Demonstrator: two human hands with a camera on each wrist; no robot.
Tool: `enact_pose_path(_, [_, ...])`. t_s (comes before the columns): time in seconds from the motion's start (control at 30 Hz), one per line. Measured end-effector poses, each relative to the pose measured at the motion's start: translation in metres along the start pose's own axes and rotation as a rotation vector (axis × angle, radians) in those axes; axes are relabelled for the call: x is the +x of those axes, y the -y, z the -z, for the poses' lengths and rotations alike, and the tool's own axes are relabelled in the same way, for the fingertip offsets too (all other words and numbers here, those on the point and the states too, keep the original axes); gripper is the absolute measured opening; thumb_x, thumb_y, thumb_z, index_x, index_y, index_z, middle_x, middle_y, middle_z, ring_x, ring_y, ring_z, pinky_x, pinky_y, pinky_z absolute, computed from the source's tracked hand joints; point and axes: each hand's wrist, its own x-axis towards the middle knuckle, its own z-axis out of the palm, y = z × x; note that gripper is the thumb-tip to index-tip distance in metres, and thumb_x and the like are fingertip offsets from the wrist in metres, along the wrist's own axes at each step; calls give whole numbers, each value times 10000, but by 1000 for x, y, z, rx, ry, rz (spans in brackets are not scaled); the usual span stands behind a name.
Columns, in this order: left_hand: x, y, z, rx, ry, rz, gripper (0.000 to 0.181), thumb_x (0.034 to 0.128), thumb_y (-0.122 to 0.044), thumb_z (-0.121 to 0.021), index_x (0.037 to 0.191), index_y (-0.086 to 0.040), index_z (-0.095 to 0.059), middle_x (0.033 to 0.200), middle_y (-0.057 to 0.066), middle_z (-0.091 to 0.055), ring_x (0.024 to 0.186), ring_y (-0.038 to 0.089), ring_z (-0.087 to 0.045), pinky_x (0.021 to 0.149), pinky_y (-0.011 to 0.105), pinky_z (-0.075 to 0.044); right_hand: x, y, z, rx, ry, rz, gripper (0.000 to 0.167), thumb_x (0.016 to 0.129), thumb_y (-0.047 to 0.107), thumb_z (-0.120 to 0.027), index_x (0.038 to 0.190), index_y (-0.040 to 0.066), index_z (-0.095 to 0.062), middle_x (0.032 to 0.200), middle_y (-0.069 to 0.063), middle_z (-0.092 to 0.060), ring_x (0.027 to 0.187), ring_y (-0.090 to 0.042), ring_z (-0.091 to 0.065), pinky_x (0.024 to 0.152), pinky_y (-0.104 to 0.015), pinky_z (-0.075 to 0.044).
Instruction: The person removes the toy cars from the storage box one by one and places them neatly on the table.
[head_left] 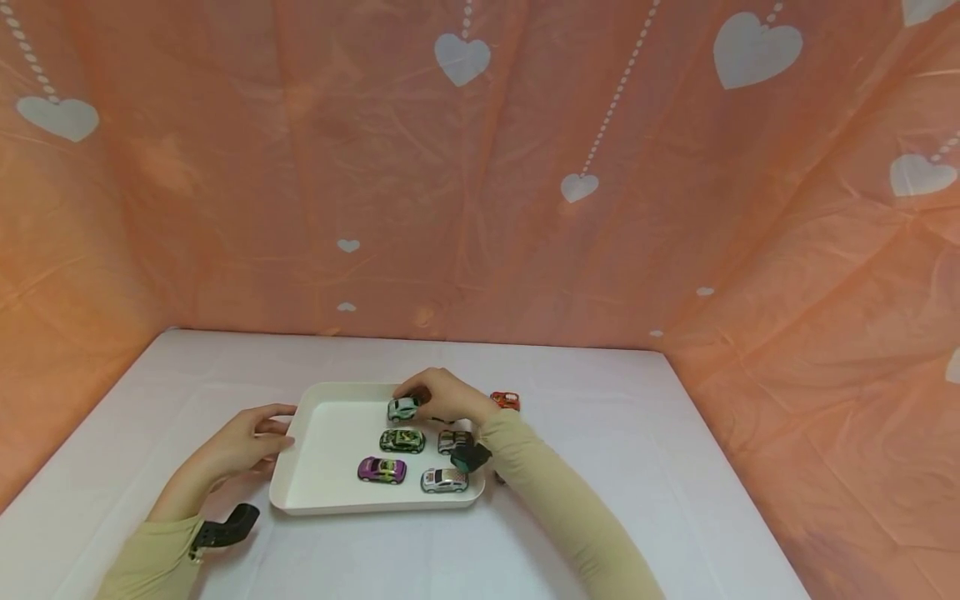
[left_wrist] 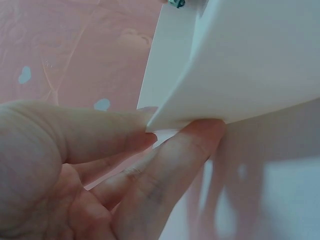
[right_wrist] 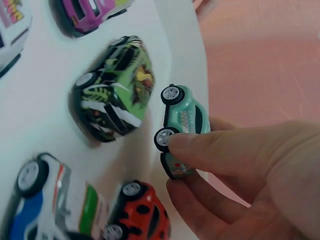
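Observation:
My left hand (head_left: 236,442) pinches the left rim of the white tray (head_left: 330,458), thumb at the edge and a finger against its underside in the left wrist view. My right hand (head_left: 450,396) holds a mint-green toy car (right_wrist: 182,120) between thumb and fingers near the tray's far side. On the tray stand a green-and-black patterned car (head_left: 402,441), a purple car (head_left: 382,470) and a silver-white car (head_left: 444,480). A white, blue and green car (right_wrist: 70,200) and a red black-spotted car (right_wrist: 142,210) show in the right wrist view.
Beyond the right forearm, an orange-red toy car (head_left: 505,400) sits on the white-covered table (head_left: 600,400), outside the tray. Another dark object peeks out below that forearm, mostly hidden. Orange sheeting (head_left: 405,167) with pale hearts encloses the table's back and sides.

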Motion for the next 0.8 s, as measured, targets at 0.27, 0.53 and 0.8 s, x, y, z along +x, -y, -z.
enact_pose_path(0.27, [0, -3, 0, 0, 2, -6, 551, 904, -23, -598, 1369, 136, -350, 1146, 342, -550, 798, 241, -619, 589, 365, -526, -19, -5, 18, 36, -19, 41, 392, 839, -30, -693, 1213, 80, -660, 1192, -32, -641, 1059, -115, -590, 856, -224, -474])
enact_pose_path(0.53, [1, -2, 2, 35, -3, -14, 539, 902, -20, -601, 1358, 138, -361, 1137, 344, -556, 794, 242, -618, 583, 360, -523, -46, -10, 36, 16, -56, 1, 424, 839, -77, -608, 1224, 94, -655, 1196, -15, -639, 1088, -122, -581, 904, -286, -462])
enact_pose_path(0.8, [2, 0, 5, 48, -6, 15, 548, 906, -33, -604, 1373, 117, -359, 1149, 329, -557, 789, 229, -596, 588, 350, -515, -71, -24, 49, 28, -89, 32, 397, 841, -47, -674, 1220, 70, -651, 1203, -36, -635, 1078, -157, -594, 912, -312, -467])
